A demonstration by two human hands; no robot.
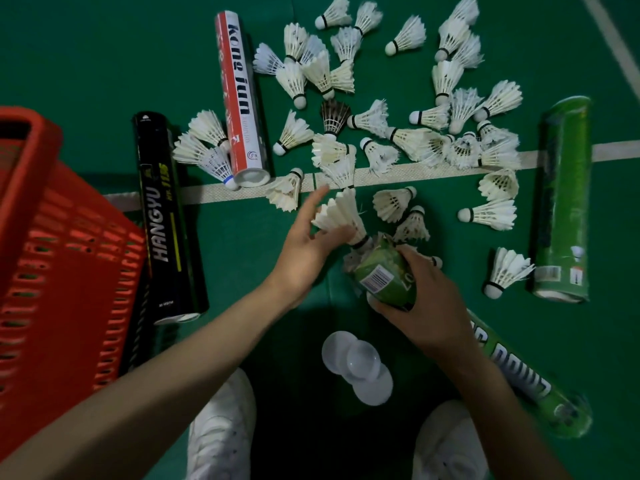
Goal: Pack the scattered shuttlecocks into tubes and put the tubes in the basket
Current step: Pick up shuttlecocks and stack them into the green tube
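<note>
Many white feather shuttlecocks lie scattered on the green court floor, with one dark-feathered shuttlecock among them. My right hand grips a short-looking green tube, its torn mouth pointing away from me. My left hand holds a white shuttlecock by its skirt between thumb and fingers, cork end at the tube's mouth. The red plastic basket stands at the left.
A black HANGYU tube and a red-and-white tube lie left of the pile. A green tube lies at the right, another green tube under my right forearm. Clear lids sit between my white shoes.
</note>
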